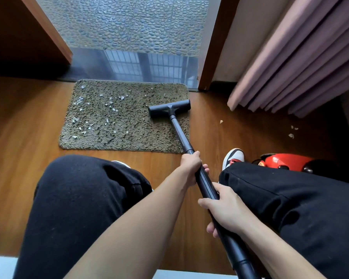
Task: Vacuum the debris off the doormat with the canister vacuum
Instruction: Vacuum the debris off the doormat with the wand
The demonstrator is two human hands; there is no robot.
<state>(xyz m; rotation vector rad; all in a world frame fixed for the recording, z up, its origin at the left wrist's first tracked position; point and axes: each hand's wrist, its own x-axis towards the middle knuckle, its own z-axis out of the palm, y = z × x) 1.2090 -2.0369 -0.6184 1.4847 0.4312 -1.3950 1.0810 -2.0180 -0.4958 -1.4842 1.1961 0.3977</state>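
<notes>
A shaggy olive-brown doormat (129, 125) lies on the wooden floor in front of a glass door. Several pale scraps of debris (89, 115) are scattered over its left half. The black floor head (169, 108) of the vacuum rests on the mat's right side. Its dark wand (179, 133) runs back toward me. My left hand (191, 165) grips the wand further forward, and my right hand (224, 212) grips it closer to me. The red canister vacuum (284, 161) sits on the floor at the right, partly hidden by my right leg.
A few scraps (291, 131) lie on the wooden floor right of the mat. Pink curtains (290, 63) hang at the right. A wooden door frame (210, 57) and a wooden panel (18, 37) flank the glass door. My knees in black trousers fill the foreground.
</notes>
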